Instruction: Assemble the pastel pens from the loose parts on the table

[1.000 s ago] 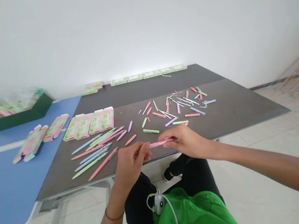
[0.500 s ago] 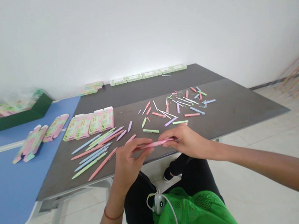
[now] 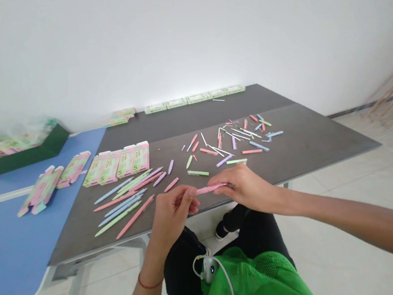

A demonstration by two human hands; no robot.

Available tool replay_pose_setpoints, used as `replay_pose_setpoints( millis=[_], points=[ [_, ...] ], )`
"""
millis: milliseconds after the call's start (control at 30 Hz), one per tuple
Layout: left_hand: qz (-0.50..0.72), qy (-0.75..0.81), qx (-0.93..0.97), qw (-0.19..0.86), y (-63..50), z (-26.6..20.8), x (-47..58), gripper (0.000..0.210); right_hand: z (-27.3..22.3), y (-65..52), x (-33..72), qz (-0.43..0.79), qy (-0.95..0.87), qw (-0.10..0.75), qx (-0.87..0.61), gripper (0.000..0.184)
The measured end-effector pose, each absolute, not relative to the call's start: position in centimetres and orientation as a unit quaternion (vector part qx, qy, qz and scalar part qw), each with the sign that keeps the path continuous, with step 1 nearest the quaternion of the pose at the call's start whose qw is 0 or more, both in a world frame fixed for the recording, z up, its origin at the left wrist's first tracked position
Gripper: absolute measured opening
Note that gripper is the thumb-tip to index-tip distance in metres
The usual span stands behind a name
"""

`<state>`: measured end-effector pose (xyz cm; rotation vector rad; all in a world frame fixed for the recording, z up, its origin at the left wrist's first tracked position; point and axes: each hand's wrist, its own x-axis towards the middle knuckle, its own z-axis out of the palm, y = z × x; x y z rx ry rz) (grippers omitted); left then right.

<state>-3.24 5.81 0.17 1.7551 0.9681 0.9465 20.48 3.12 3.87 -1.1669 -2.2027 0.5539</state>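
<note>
A pink pen (image 3: 206, 190) lies level between my two hands, just above the table's front edge. My left hand (image 3: 176, 207) is closed around its left end, thumb against the fingers, which hide that end. Its right end is pinched by my right hand (image 3: 237, 184), between thumb and forefinger. Left of my left hand lie a pink barrel piece (image 3: 171, 184) and several whole pens, among them a red pen (image 3: 135, 218) and a green pen (image 3: 118, 218). Beyond my right hand is a green barrel piece (image 3: 236, 161).
Loose barrel pieces and white refills (image 3: 215, 150) are scattered on the dark table (image 3: 313, 140). Upright pen boxes (image 3: 124, 163) stand at left, flat boxes (image 3: 196, 98) along the wall. A green tray (image 3: 24, 158) and opened cartons (image 3: 42, 188) rest on the blue table (image 3: 6, 255).
My left fingers, earlier stretched along the pen, have curled in around its left end. The pink barrel piece beyond my left hand shows more fully. My right hand has barely moved.
</note>
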Motion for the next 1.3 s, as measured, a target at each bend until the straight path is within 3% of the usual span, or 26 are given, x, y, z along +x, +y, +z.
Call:
replay_pose_setpoints(
  millis=[67, 167, 367, 567, 700, 833, 967, 1100, 1300],
  points=[
    [0.376, 0.392, 0.722, 0.428, 5.7, 0.2, -3.2, 0.033, 3.8, 3.0, 20.5, 0.200, -0.830, 0.289, -0.433, 0.022],
    [0.393, 0.368, 0.761, 0.361, 5.6, 0.3, -3.2, 0.019, 3.8, 3.0, 20.5, 0.242, -0.812, 0.294, -0.441, 0.021],
    [0.446, 0.264, 0.830, 0.205, 5.9, 0.3, -3.4, 0.011, 3.9, 3.8, 21.1, 0.479, -0.689, 0.295, -0.457, 0.013],
    [0.462, 0.186, 0.853, 0.157, 6.2, -0.5, -3.8, 0.022, 3.4, 5.9, 22.0, 0.773, -0.485, 0.177, -0.369, 0.016],
    [0.475, 0.198, 0.844, 0.153, 6.2, -0.7, -3.7, 0.018, 3.7, 6.9, 22.3, 0.827, -0.421, 0.120, -0.352, 0.020],
    [0.503, 0.317, 0.782, 0.189, 5.7, -1.0, -3.3, 0.007, 4.7, 7.3, 22.9, 0.743, -0.479, 0.266, -0.384, 0.030],
    [0.560, 0.403, 0.650, 0.318, 4.7, -1.9, -2.3, 0.018, 4.4, 6.9, 22.9, 0.682, -0.453, 0.444, -0.364, 0.044],
    [0.588, 0.396, 0.550, 0.441, 3.5, -2.9, -0.1, 0.026, 3.0, 5.4, 20.7, 0.688, -0.396, 0.508, -0.333, 0.069],
    [0.566, 0.400, 0.509, 0.511, 1.9, -4.0, 2.0, 0.026, 2.3, 4.2, 17.6, 0.653, -0.352, 0.592, -0.314, 0.054]
  ],
)
